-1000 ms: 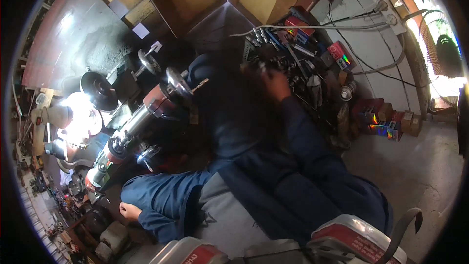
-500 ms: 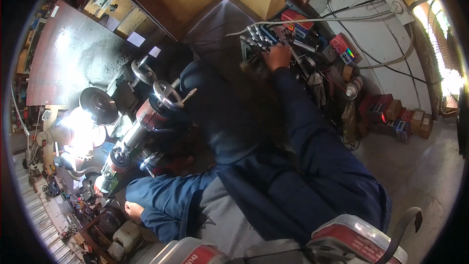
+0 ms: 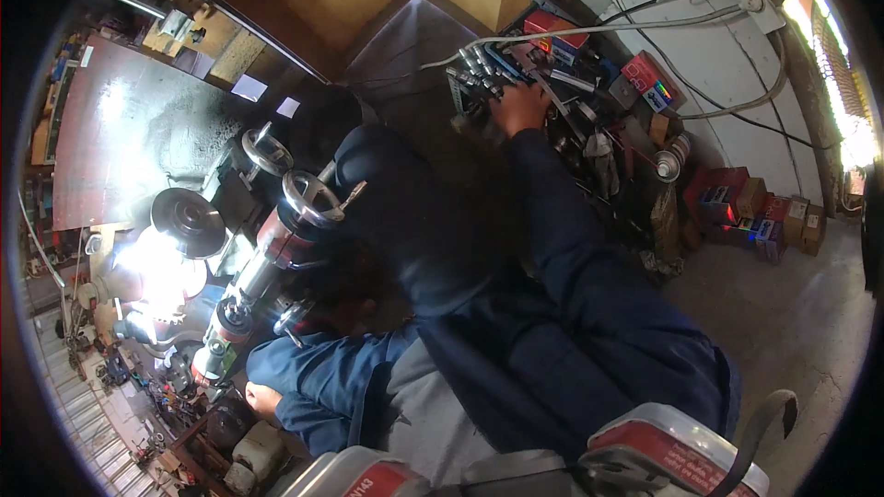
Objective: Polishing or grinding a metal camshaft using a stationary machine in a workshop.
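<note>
My right hand (image 3: 521, 110) reaches forward over the cluttered tool shelf, touching or just over the metal tools. Its fingertips are lost among dark tools, so whether it grips one cannot be made out. Just left of it stands a row of shiny cylindrical metal pieces (image 3: 477, 66). My left hand (image 3: 263, 398) is low on the left, near the end of a lathe-like machine (image 3: 241, 299) with chromed handwheels (image 3: 311, 199). Only the back of that hand shows; its fingers are hidden.
A bright lamp (image 3: 158, 267) glares beside the machine. A large reddish-grey panel (image 3: 138, 138) lies at the far left. A pale cable (image 3: 589, 34) crosses the shelf. Small boxes (image 3: 647, 80) sit on the shelf, and more cartons (image 3: 723, 198) on the floor at right.
My view has shifted slightly, so the machine and the left hand sit a little lower. My right hand remains at the same tools, moved slightly if at all.
</note>
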A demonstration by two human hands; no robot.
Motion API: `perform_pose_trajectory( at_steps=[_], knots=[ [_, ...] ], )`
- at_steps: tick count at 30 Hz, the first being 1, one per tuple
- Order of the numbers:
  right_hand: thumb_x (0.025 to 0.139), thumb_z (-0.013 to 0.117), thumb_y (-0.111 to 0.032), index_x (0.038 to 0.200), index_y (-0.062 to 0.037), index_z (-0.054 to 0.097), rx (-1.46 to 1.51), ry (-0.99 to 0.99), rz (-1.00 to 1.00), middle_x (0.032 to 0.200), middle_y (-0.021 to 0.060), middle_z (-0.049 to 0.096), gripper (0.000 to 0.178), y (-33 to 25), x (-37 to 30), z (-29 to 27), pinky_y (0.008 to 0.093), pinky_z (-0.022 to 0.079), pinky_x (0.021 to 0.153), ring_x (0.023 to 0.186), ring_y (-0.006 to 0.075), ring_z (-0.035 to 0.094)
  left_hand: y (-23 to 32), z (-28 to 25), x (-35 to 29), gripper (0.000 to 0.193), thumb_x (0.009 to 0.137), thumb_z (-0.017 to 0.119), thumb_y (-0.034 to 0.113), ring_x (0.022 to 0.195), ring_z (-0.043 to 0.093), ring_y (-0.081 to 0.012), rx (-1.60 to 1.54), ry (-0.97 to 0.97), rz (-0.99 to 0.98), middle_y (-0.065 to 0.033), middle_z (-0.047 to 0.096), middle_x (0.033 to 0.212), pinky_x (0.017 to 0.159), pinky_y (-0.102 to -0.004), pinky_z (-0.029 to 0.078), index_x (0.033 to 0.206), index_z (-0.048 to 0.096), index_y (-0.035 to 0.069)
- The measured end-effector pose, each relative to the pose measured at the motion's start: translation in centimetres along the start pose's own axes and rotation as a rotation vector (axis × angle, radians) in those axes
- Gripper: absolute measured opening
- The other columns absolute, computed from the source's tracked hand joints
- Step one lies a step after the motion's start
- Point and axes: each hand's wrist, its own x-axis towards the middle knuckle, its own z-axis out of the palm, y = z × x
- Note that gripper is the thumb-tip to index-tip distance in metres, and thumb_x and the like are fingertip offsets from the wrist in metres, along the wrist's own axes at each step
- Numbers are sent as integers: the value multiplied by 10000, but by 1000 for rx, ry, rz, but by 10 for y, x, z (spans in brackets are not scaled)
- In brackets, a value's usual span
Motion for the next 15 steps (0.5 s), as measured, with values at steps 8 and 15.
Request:
perform_pose_trajectory(
  at_steps=[8, 15],
  knots=[
    [798, 732, -374, 1038, -146, 736, 82, -70, -87, 1121, 73, 682, 332, 15, 4, 5, 602, 310, 961, 1193, 359, 491, 14, 1, -13, 550, 906, 584, 449, 1051, 623, -349, 29, -47, 17, -250, 647, 1178, 926, -395, 468, 1191, 632, -20],
    [796, 736, -389, 1049, -156, 729, 115, 17, -3, 1149, 70, 671, 344, 8, 0, 12, 594, 275, 996, 1240, 358, 453, 19, 6, -11, 574, 909, 590, 454, 1066, 615, -355, 10, -74, 43, -264, 631, 1195, 936, -395, 462, 1211, 612, -33]
  ],
)
